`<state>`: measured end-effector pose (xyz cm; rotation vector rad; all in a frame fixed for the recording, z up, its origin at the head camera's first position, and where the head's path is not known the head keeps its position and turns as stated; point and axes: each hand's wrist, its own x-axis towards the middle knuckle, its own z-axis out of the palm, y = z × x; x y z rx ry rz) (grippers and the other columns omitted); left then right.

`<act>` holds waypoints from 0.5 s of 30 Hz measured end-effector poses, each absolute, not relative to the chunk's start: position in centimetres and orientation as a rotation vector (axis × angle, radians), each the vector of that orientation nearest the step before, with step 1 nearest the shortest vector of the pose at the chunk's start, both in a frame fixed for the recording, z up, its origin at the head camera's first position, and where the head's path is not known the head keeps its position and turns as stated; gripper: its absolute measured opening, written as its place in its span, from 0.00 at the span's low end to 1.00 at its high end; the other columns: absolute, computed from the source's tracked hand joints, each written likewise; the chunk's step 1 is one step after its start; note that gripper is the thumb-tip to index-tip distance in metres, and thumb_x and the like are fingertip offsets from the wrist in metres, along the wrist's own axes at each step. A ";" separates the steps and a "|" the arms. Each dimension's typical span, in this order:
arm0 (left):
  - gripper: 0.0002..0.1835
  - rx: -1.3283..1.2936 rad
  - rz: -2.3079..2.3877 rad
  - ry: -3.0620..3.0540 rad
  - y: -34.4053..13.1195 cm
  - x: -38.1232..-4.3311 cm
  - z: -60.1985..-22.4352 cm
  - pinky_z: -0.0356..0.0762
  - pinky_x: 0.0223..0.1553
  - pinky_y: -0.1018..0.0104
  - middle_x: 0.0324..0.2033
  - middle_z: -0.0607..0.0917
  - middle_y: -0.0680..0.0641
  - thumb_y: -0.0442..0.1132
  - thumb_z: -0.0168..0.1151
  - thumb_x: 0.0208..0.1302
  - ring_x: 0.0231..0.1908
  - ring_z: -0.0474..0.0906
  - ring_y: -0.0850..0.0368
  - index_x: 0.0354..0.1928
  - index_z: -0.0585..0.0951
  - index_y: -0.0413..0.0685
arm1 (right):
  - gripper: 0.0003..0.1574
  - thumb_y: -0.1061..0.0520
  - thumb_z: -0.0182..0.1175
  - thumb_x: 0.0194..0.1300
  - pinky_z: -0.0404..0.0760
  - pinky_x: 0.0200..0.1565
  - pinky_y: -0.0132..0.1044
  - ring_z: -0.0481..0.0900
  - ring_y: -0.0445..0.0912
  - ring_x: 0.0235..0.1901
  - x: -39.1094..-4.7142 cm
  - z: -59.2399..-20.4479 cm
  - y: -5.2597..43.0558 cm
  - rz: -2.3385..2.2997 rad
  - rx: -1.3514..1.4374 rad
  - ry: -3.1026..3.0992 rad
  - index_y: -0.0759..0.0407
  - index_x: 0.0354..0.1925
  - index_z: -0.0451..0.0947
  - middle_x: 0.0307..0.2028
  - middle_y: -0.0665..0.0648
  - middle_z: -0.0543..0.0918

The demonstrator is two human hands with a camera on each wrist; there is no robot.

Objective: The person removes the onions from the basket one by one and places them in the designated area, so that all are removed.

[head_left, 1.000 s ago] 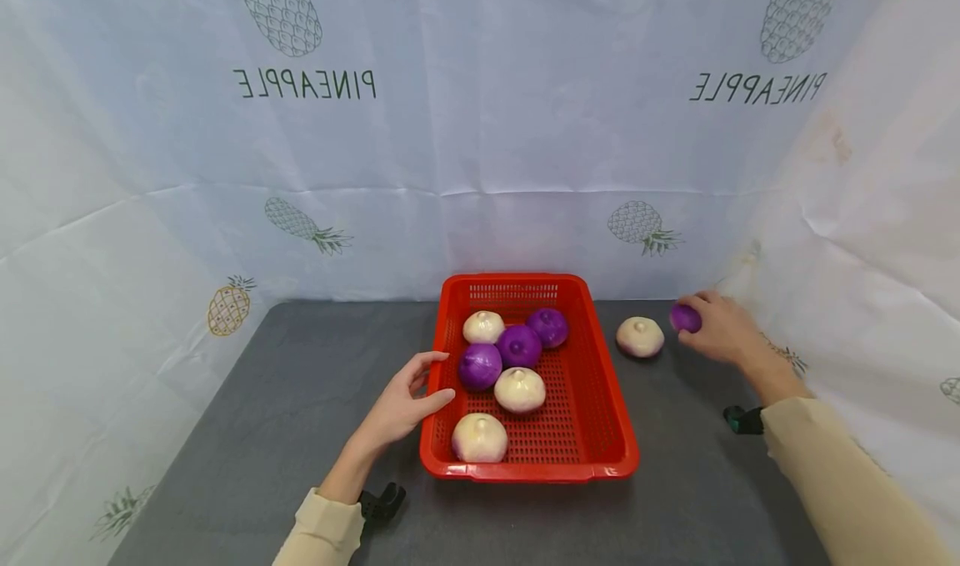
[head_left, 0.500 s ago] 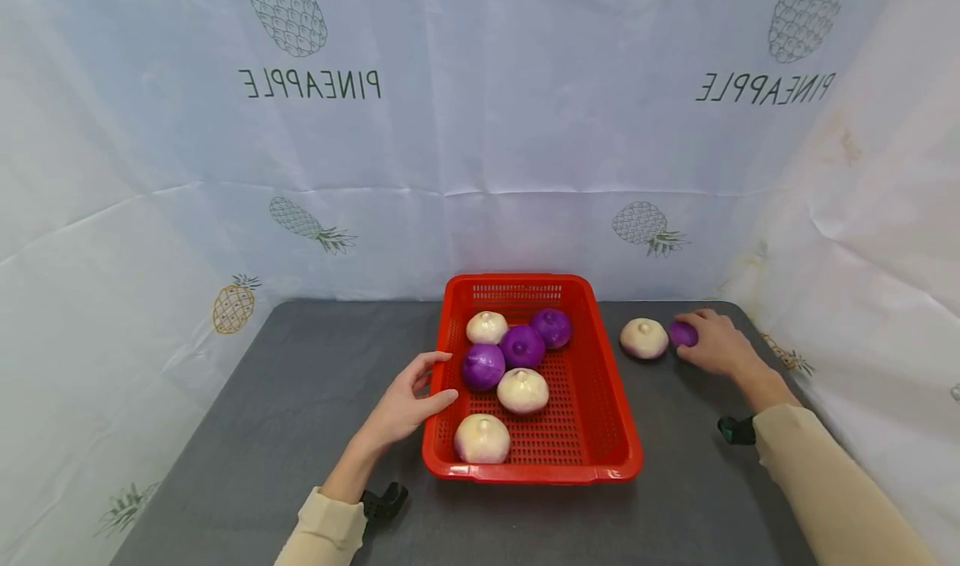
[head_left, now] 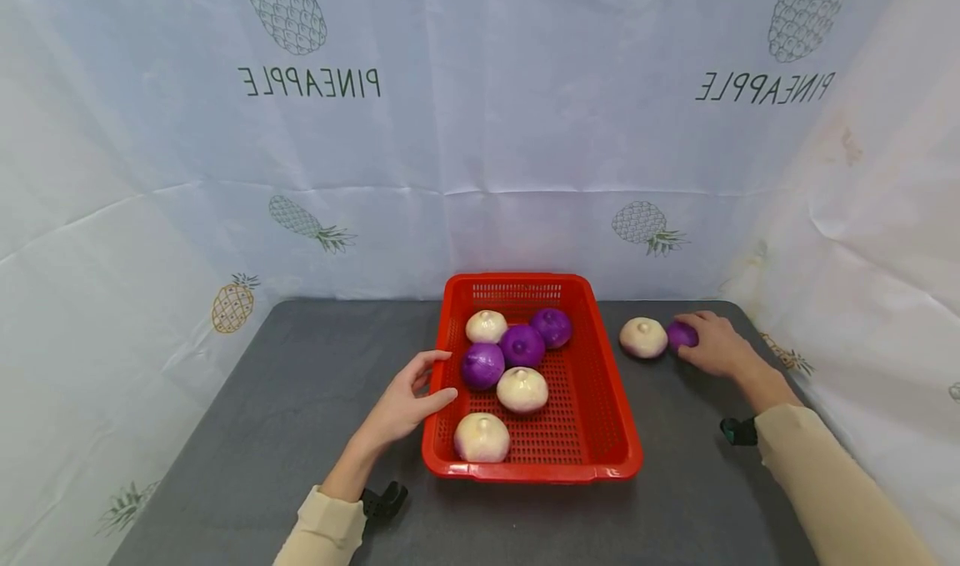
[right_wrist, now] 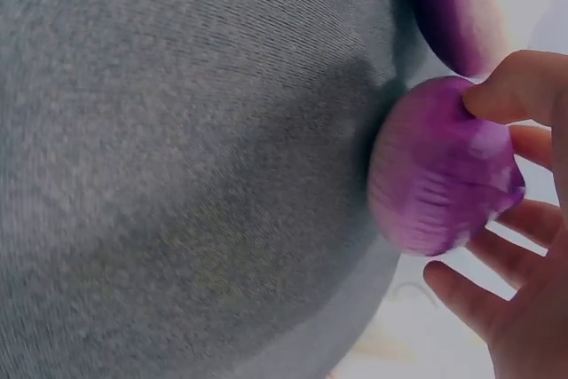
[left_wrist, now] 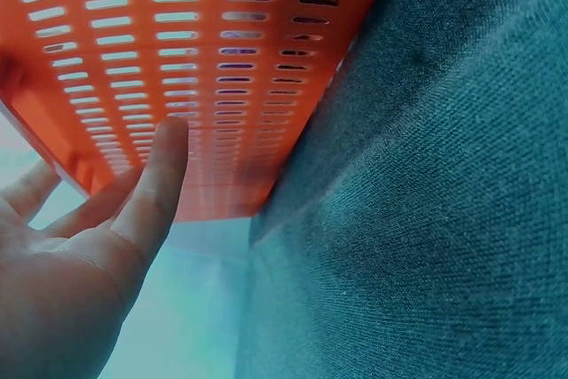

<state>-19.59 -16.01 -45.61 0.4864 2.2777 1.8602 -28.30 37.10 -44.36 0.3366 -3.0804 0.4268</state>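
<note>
Left hand (head_left: 399, 399) with fingers apart at left rim of red basket (head_left: 532, 472), which has three whitish onions (head_left: 522, 390) and three purple onions (head_left: 522, 347) inside, then lone whitish onion (head_left: 643, 338) on grey table (head_left: 255, 433), and just beside it a loose purple onion (head_left: 681, 335) gripped by right hand (head_left: 717, 346).

We see even, bright light in the head view, a teal tint in the left wrist's, and upper-right glare beyond a softly shadowed gray tabletop (right_wrist: 177, 148) in the right's.
</note>
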 end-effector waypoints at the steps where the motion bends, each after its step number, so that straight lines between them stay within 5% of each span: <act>1: 0.33 0.484 1.859 2.278 -16.0 -19.6 -45.6 0.85 0.49 0.52 0.64 0.73 0.35 0.38 0.68 0.66 0.59 0.75 0.36 0.70 0.68 0.42 | 0.37 0.53 0.64 0.62 0.74 0.47 0.75 0.66 0.80 0.56 -28.2 -44.1 37.1 0.430 0.341 -3.079 0.70 0.64 0.70 0.61 0.81 0.66; 15: 0.33 0.490 1.854 2.278 -16.1 -19.7 -45.6 0.85 0.48 0.51 0.64 0.73 0.35 0.38 0.68 0.66 0.58 0.75 0.37 0.70 0.68 0.43 | 0.32 0.56 0.61 0.67 0.66 0.59 0.73 0.67 0.77 0.59 -27.4 -40.3 36.1 0.375 0.459 -3.037 0.75 0.62 0.72 0.60 0.81 0.71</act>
